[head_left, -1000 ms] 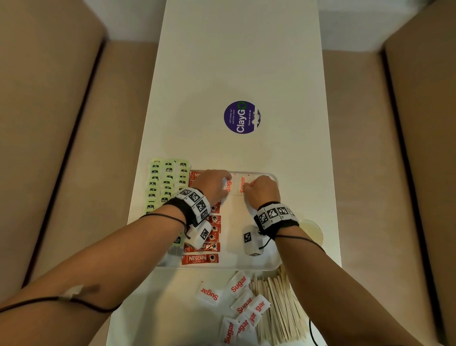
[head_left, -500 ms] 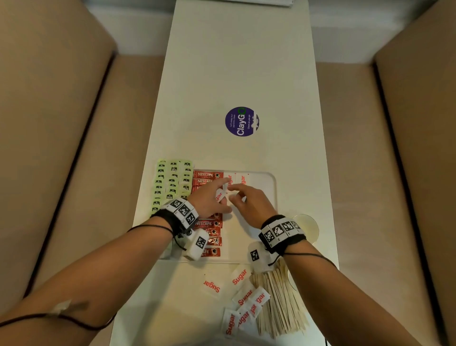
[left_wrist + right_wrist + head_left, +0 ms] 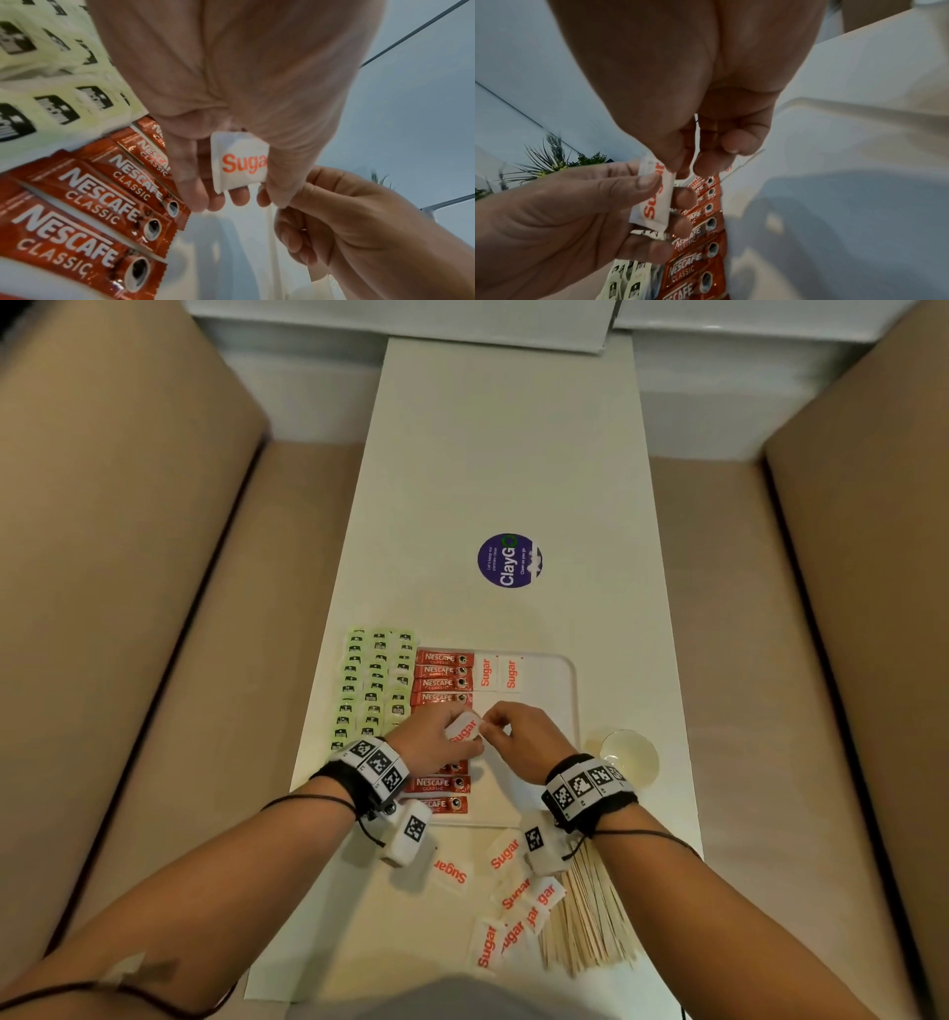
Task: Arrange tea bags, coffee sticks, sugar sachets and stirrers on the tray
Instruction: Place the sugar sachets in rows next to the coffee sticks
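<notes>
Both hands meet above the middle of the white tray (image 3: 567,695). My left hand (image 3: 436,742) holds a white sugar sachet (image 3: 463,729) (image 3: 239,162) (image 3: 654,194) between thumb and fingers. My right hand (image 3: 518,731) pinches the sachet's right end. Two sugar sachets (image 3: 497,671) lie side by side at the tray's far edge. Red coffee sticks (image 3: 442,671) (image 3: 77,203) (image 3: 695,253) form a column on the tray's left side. Green tea bags (image 3: 375,680) sit in rows left of them. Loose sugar sachets (image 3: 506,901) and wooden stirrers (image 3: 585,927) lie on the table near me.
A clear cup (image 3: 629,757) stands just right of the tray. A purple round sticker (image 3: 509,560) is on the white table (image 3: 503,454) farther away. Beige benches (image 3: 128,608) flank the table on both sides.
Both hands drew back from the two sachets at the tray's far edge toward its middle. The right hand now pinches the end of the sachet that the left holds.
</notes>
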The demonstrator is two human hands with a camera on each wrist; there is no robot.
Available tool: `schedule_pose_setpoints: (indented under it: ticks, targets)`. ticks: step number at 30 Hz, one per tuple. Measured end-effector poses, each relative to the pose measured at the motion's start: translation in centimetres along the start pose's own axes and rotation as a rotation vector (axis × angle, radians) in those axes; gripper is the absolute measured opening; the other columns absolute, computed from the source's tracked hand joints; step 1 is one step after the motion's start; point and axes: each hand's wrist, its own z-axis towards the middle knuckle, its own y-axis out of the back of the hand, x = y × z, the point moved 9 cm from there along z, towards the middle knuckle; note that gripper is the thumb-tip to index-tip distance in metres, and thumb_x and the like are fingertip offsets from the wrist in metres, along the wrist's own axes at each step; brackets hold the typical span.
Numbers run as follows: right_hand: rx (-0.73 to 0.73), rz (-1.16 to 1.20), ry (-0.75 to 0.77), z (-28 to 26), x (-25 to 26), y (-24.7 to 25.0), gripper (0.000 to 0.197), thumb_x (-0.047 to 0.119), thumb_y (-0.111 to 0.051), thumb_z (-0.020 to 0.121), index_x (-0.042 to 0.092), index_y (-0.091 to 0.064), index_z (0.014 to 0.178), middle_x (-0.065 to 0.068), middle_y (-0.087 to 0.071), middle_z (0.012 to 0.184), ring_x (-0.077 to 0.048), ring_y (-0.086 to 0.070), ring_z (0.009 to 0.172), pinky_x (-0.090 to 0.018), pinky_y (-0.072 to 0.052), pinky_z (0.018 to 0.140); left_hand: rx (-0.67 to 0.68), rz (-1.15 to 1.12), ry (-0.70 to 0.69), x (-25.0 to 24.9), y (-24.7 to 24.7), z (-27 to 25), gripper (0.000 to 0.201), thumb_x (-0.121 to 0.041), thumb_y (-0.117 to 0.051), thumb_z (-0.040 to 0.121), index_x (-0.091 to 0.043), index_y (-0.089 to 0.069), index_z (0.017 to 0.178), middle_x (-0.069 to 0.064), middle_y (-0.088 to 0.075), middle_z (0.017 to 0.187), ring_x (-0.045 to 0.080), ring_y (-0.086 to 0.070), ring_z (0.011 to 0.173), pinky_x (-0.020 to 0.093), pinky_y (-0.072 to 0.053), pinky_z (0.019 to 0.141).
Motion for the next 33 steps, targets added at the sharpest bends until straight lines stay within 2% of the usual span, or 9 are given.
schedule_pose_setpoints:
  ticks: [4, 7, 11, 16, 22, 25, 27, 29, 33]
  targets:
    - [-0.019, -0.046, -0.008, -0.5, -0.2, 0.7, 0.019, 0.032, -0.053, 0.104, 0.018, -0.066, 0.107, 0.002, -0.068, 0.107, -0.016, -0.061, 0.097, -0.031, -0.050, 0.087, -0.103, -0.011, 0.058, 0.5, 0.9, -0.6, 0.004, -0.027, -0.067, 0.095, -0.025, -0.068, 0.097, -0.007, -0.071, 0.093, 0.010, -0.067, 0.084, 0.032, -0.057, 0.079]
    - [-0.033, -0.030, -0.015, -0.5, -0.5, 0.7, 0.017, 0.033, -0.054, 0.103, 0.020, -0.065, 0.104, 0.004, -0.067, 0.104, -0.015, -0.062, 0.094, -0.029, -0.050, 0.084, -0.154, -0.014, 0.073, 0.9, 1.3, -0.7, 0.008, -0.022, -0.065, 0.096, -0.023, -0.068, 0.088, -0.008, -0.068, 0.084, 0.008, -0.062, 0.076, 0.031, -0.051, 0.077]
    - [-0.043, 0.057, -0.052, -0.4, -1.1, 0.4, 0.014, 0.035, -0.056, 0.102, 0.023, -0.063, 0.102, 0.006, -0.066, 0.103, -0.010, -0.062, 0.085, -0.025, -0.047, 0.075, -0.213, -0.025, 0.072, 0.7, 1.8, -0.5, 0.016, -0.018, -0.066, 0.095, -0.025, -0.067, 0.080, -0.001, -0.067, 0.076, 0.012, -0.062, 0.073, 0.036, -0.055, 0.080]
    - [0.005, 0.117, -0.106, -0.5, -1.9, -0.4, 0.018, 0.031, -0.055, 0.103, 0.017, -0.066, 0.105, 0.004, -0.067, 0.102, -0.011, -0.063, 0.080, -0.023, -0.045, 0.070, -0.239, -0.059, 0.081, 0.5, 2.4, 0.1, 0.006, -0.019, -0.066, 0.095, -0.019, -0.070, 0.090, 0.012, -0.072, 0.086, 0.029, -0.068, 0.083, 0.042, -0.058, 0.081]
    - [0.002, 0.173, -0.112, 0.0, -2.1, -0.4, 0.020, 0.031, -0.056, 0.104, 0.014, -0.066, 0.104, 0.001, -0.068, 0.096, -0.013, -0.062, 0.072, -0.025, -0.048, 0.068, -0.232, -0.068, 0.062, 0.2, 2.4, 0.5, 0.009, -0.017, -0.067, 0.095, -0.012, -0.068, 0.088, 0.020, -0.070, 0.087, 0.020, -0.062, 0.073, 0.032, -0.054, 0.075]
    - [-0.003, 0.159, -0.107, 0.6, -2.2, -0.3, 0.018, 0.030, -0.055, 0.104, 0.016, -0.065, 0.098, 0.002, -0.067, 0.094, -0.011, -0.060, 0.072, -0.026, -0.046, 0.070, -0.218, -0.076, 0.056, 0.4, 2.2, 0.8, 0.008, -0.018, -0.065, 0.096, -0.012, -0.067, 0.089, 0.023, -0.068, 0.087, 0.022, -0.061, 0.072, 0.035, -0.055, 0.076]
    - [-0.018, 0.154, -0.116, 1.2, -2.6, -0.2, 0.018, 0.029, -0.055, 0.104, 0.018, -0.063, 0.092, 0.004, -0.066, 0.094, -0.009, -0.059, 0.072, -0.025, -0.046, 0.071, -0.210, -0.089, 0.063, 0.5, 2.1, 1.0, 0.004, -0.017, -0.063, 0.097, -0.017, -0.068, 0.098, 0.019, -0.065, 0.083, 0.024, -0.064, 0.075, 0.030, -0.054, 0.077]
    - [-0.051, 0.157, -0.148, 1.8, -3.2, 0.2, 0.021, 0.028, -0.054, 0.104, 0.021, -0.060, 0.085, 0.003, -0.067, 0.096, -0.009, -0.060, 0.074, -0.025, -0.046, 0.071, -0.220, -0.089, 0.084, 0.9, 2.2, 1.1, 0.014, -0.014, -0.061, 0.098, -0.020, -0.065, 0.110, 0.010, -0.056, 0.078, 0.019, -0.060, 0.074, 0.022, -0.049, 0.074]
    - [-0.085, 0.122, -0.231, 3.4, -4.2, 0.7, 0.030, 0.026, -0.054, 0.104, 0.022, -0.058, 0.075, 0.001, -0.066, 0.095, -0.017, -0.061, 0.082, -0.031, -0.046, 0.076, -0.210, -0.004, 0.100, 1.5, 2.2, 1.0, 0.014, -0.017, -0.062, 0.097, -0.025, -0.065, 0.109, -0.001, -0.053, 0.076, 0.015, -0.056, 0.072, 0.030, -0.055, 0.076]
